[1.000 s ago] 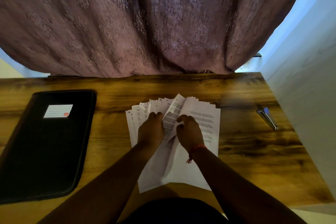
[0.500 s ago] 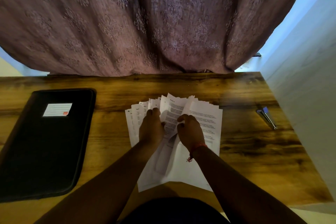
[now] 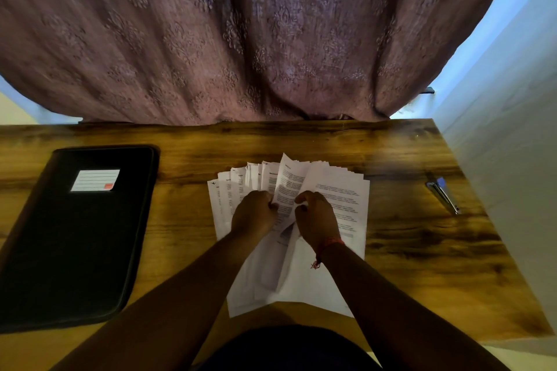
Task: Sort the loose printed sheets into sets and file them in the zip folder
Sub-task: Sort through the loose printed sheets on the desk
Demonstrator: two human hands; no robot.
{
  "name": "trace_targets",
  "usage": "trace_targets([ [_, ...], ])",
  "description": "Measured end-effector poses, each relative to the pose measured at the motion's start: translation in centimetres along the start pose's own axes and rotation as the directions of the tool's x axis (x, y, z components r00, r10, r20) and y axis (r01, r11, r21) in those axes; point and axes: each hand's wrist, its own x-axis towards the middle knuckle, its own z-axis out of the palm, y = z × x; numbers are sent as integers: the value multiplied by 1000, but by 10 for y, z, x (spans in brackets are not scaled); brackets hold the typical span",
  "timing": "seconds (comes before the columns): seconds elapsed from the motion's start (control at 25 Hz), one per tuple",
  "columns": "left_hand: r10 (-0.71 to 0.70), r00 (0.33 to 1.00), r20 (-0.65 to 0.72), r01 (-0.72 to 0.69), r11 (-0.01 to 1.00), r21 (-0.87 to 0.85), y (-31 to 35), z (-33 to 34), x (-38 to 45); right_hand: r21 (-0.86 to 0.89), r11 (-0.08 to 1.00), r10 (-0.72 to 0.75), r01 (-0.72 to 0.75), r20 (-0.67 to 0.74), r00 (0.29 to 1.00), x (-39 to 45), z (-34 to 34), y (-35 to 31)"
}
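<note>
Sheets (image 3: 334, 199) of white paper printed with blocks of black text lie fanned on the wooden table (image 3: 407, 250), their top edges spread in an arc beyond both sets of knuckles and their lower edges running back under the wrists toward the person. One sheet (image 3: 287, 187) stands lifted out of the fan, its top corner rising between the two hands. The left hand (image 3: 254, 215) has its fingers curled, pinching the left edge of that raised sheet, with the left part of the fan spread beneath and to its outer side. The right hand (image 3: 316, 218), a red thread tied at its wrist, curls its fingers down onto the papers at the right edge of the raised sheet; whether it grips that sheet or the pages under it cannot be told. The zip folder (image 3: 75, 235), black and closed flat with a white lined label near its top, lies well apart to the left of the left hand. A stapler (image 3: 443, 194) rests well apart to the right of the right hand, near the table's edge.
</note>
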Motion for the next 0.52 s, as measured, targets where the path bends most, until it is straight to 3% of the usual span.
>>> trace_targets([
  [0.16, 170, 985, -19, -168, 984, 59, 5, -1, -8, 75, 997, 30, -27, -48, 998, 7, 7, -8],
  [0.32, 304, 949, 81, -307, 951, 35, 12, 5, -7, 200, 969, 145, -145, 13, 989, 11, 2, -12],
  [0.52, 57, 998, 0, -57, 996, 73, 2, 14, -6, 299, 944, 135, -140, 36, 990, 7, -4, -10],
])
